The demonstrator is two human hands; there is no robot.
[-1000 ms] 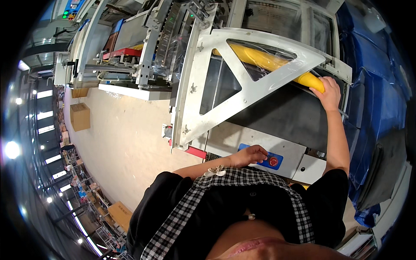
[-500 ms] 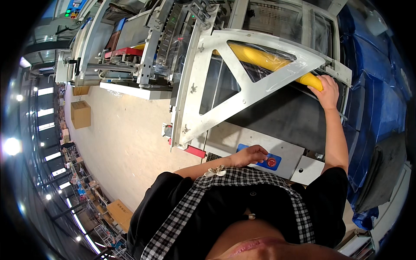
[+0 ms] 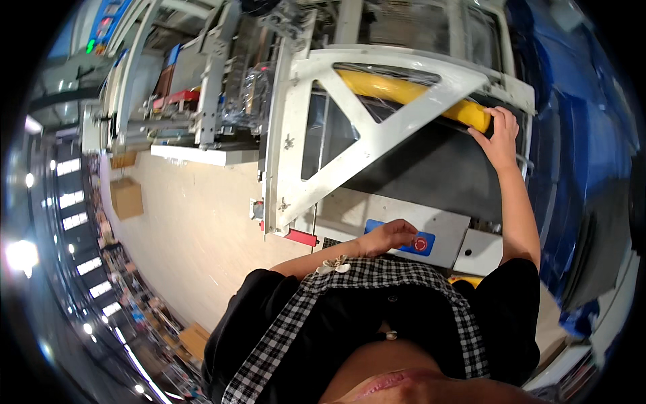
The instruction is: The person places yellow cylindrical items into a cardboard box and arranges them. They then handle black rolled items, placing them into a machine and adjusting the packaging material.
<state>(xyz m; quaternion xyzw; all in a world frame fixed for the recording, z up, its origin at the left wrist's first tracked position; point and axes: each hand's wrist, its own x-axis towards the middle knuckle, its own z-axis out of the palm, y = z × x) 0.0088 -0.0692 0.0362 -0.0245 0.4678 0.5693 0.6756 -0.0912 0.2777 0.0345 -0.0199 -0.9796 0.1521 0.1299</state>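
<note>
A long yellow roll (image 3: pixel 404 91) in clear film lies slantwise on the black conveyor belt (image 3: pixel 431 175), partly hidden behind a white triangular metal frame (image 3: pixel 363 151). At its near right end, my right hand (image 3: pixel 499 138) is closed about the rim, thumb on the lower side and fingers at the end. My left hand (image 3: pixel 389 236) hangs loosely curled over a blue control panel (image 3: pixel 424 252) with a red button (image 3: pixel 420 244). Nothing shows in its fingers, and I cannot tell whether it touches the panel.
Machinery with metal bars and a red part (image 3: pixel 185 99) stands at the far left. Blue plastic-covered goods (image 3: pixel 562 135) line the right side. A cardboard box (image 3: pixel 126 198) sits on the pale floor. A bit of yellow (image 3: pixel 465 279) shows beside my apron.
My right hand has shifted on the roll's end, and its thumb now shows apart from the fingers. My left hand stays by the panel, slightly more curled. The whole view has shifted a little.
</note>
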